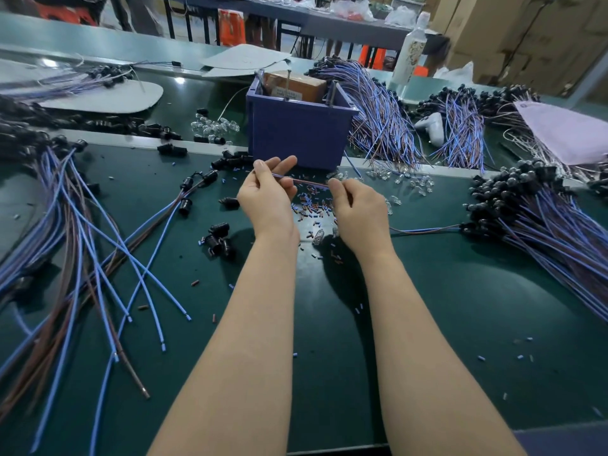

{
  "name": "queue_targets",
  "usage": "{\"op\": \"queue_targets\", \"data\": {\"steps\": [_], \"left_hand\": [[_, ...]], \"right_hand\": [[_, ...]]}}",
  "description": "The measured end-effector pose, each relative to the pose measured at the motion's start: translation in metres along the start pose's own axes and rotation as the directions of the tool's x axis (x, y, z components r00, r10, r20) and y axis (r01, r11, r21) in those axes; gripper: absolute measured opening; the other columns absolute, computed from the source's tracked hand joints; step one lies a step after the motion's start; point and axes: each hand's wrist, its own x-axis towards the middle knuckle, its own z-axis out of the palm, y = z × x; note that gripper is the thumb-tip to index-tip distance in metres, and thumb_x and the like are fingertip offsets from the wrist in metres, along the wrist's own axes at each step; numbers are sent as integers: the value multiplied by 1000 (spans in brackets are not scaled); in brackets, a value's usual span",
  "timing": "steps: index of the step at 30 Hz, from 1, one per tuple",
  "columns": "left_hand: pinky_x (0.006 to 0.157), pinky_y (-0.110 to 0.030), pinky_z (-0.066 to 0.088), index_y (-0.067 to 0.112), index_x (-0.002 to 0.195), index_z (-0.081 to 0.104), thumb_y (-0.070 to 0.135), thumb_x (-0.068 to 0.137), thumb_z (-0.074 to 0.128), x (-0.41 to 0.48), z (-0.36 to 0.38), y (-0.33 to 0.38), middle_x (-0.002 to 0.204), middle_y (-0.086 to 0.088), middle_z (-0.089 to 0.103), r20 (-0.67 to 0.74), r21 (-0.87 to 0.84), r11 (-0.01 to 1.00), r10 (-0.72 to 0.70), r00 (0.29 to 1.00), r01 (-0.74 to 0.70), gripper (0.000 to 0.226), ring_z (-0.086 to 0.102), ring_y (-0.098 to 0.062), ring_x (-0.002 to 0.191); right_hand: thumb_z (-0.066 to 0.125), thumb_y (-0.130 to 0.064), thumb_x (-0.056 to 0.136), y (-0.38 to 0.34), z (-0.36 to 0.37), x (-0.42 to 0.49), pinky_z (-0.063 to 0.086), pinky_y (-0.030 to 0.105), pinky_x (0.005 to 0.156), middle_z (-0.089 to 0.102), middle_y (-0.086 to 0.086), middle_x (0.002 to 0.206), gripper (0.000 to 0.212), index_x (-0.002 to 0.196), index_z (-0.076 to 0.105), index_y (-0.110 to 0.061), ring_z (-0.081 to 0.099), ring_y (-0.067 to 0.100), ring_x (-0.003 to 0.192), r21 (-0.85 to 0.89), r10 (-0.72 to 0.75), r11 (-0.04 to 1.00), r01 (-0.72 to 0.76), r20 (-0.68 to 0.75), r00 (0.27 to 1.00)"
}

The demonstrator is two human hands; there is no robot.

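Blue-and-brown wire pair [309, 183] held taut just above a green bench [427, 307], stretched between two bare hands directly in front of a blue bin [296, 133]. The left hand [268, 195] pinches the free end between thumb and fingers, with its other fingers raised and loosely spread. The right hand [358, 209] grips the same pair a little further along, fingers curled tightly round it. Beyond the right hand the wire trails across the bench to a large bundle of socket leads [543, 225] on the right.

Below the hands lie many short insulation offcuts [312, 209], blue and brown. Loose black sockets [218, 240] sit to the left, small clear bulbs [411, 184] to the right, and long loose wires [82, 241] fan out across the far left.

The step in hand appears to be preparing the wire's end, probably baring or tidying it. The next move likely calls for a firm right-hand hold while the left fingertips work the tip precisely.
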Motion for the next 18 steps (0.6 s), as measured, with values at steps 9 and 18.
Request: {"op": "queue_targets", "data": {"steps": [9, 18], "left_hand": [[49, -14, 47, 13, 87, 55, 22, 104, 35, -7, 7, -2, 83, -1, 69, 23, -15, 999, 42, 999, -42, 28, 53, 0, 45], [61, -16, 48, 5, 120, 55, 15, 102, 38, 1, -1, 4, 107, -6, 63, -104, 171, 974, 170, 980, -151, 27, 57, -3, 65]], "right_hand": [[42, -33, 101, -3, 4, 1, 32, 39, 59, 46, 5, 62, 43, 66, 44, -7, 41, 24, 62, 41, 28, 999, -23, -125, 992], [40, -29, 102, 4, -10, 7, 20, 28, 58, 50, 4, 68, 36, 73, 49, -9, 44, 25, 68, 126, 208, 976, -178, -296, 932]]}}
